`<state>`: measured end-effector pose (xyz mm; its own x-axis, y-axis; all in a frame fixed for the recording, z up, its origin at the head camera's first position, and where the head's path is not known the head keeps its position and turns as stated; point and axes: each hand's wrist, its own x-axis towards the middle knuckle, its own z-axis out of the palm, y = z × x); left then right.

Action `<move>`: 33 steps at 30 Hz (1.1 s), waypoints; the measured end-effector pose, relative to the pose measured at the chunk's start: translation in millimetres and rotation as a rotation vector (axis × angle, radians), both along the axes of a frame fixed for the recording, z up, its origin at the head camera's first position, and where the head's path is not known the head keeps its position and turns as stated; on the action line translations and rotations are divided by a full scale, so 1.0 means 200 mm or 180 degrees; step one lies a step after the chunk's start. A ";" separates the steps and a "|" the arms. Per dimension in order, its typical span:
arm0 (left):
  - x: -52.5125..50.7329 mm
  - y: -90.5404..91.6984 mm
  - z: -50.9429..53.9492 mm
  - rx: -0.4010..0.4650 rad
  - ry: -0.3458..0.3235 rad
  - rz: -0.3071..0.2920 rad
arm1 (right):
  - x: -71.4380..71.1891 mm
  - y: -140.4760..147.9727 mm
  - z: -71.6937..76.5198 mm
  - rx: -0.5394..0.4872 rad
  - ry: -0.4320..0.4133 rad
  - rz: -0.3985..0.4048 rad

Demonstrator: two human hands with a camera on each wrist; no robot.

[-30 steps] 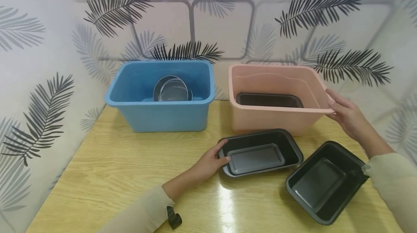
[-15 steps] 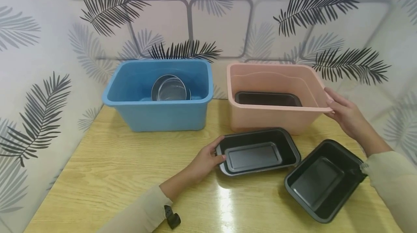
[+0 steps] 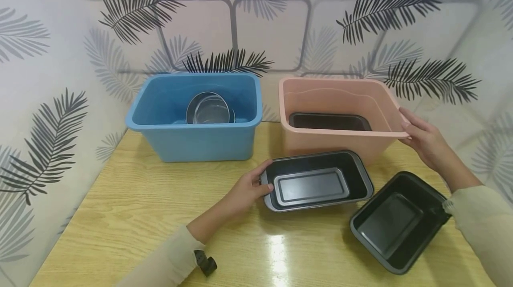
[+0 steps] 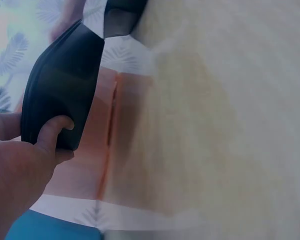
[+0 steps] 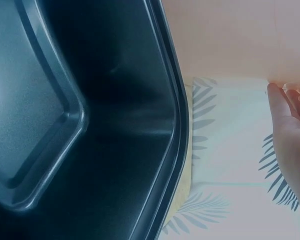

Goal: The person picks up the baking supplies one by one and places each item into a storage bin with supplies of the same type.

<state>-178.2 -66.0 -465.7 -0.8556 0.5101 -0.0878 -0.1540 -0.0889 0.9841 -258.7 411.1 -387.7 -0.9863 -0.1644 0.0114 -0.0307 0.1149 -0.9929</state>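
Note:
My left hand [image 3: 245,192] grips the left end of a black loaf pan [image 3: 312,185], thumb on the near side. The pan is tilted, its inside facing the head camera, in front of the pink bin [image 3: 320,143]. In the left wrist view the loaf pan [image 4: 65,75] appears raised off the table. My right hand [image 3: 428,146] holds the pink bin's right rim. Another dark pan [image 3: 328,122] lies inside that bin, partly hidden by the front wall. A second black loaf pan [image 3: 394,224] sits on the table under my right forearm.
A blue bin [image 3: 200,144] stands at the back left with round metal tins [image 3: 208,109] inside. Behind both bins rises a leaf-patterned wall covering [image 3: 272,33]. The wooden table [image 3: 160,202] reaches to the left and front.
My left hand has lifted the loaf pan slightly and tilted it more toward the head camera, shifting a little left. My right hand keeps its place on the pink bin's rim.

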 end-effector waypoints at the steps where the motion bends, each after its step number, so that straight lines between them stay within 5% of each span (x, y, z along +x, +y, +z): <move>1: 0.00 0.00 0.02 -0.0025 0.0024 -0.0018 | 0.00 0.00 0.00 0.0005 -0.0009 -0.0017; 9: 0.00 -0.01 0.18 -0.0154 0.0185 -0.0181 | 0.01 0.00 0.01 0.0023 -0.0031 -0.0073; 17: -0.04 -0.01 0.41 -0.0202 0.0435 -0.0313 | 0.00 0.01 0.00 -0.0052 -0.0038 -0.0049; 25: -0.17 0.01 0.59 -0.0068 0.0572 -0.0319 | 0.00 0.02 -0.01 -0.0340 0.0105 0.0120; 33: -0.36 0.06 0.72 -0.0224 0.0738 -0.0242 | -0.01 0.02 -0.02 -0.0662 0.0139 0.0254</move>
<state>-249.3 -54.7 -322.5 -0.8164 0.5734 0.0689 0.0730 -0.0158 0.9972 -261.3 414.3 -391.0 -0.9682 -0.2314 0.0956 -0.0749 -0.0967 -0.9925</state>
